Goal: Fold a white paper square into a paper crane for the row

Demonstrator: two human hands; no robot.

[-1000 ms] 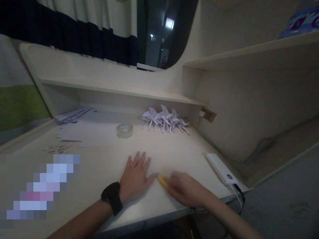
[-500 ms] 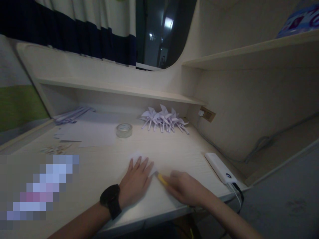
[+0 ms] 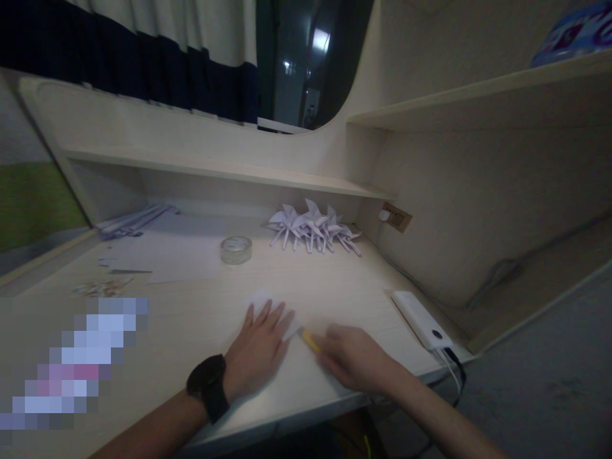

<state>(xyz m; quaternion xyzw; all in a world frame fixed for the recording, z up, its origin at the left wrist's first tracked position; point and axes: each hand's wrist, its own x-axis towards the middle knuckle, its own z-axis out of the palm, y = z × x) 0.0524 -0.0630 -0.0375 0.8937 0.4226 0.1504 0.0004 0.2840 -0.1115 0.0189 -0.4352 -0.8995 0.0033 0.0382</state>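
Note:
My left hand (image 3: 258, 344), with a black watch on its wrist, lies flat with fingers spread over a small piece of white paper (image 3: 259, 297). Most of that paper is hidden beneath the palm and fingers. Closed around a yellow utility knife (image 3: 310, 340), my right hand (image 3: 356, 357) is just to the right of it. The knife's tip points left, close to the left thumb and the paper's edge. Whether the blade touches the paper I cannot tell.
Several white paper pinwheels (image 3: 313, 226) are bunched at the back. A roll of clear tape (image 3: 236, 250) stands left of them, beside white paper sheets (image 3: 186, 248) and rolled paper strips (image 3: 136, 222). A white power bank (image 3: 421, 319) with cables lies at right. Small scraps (image 3: 102, 287) sit at left.
The whole view has shifted slightly. My left hand stays flat on the paper, and my right hand still grips the knife in nearly the same spot.

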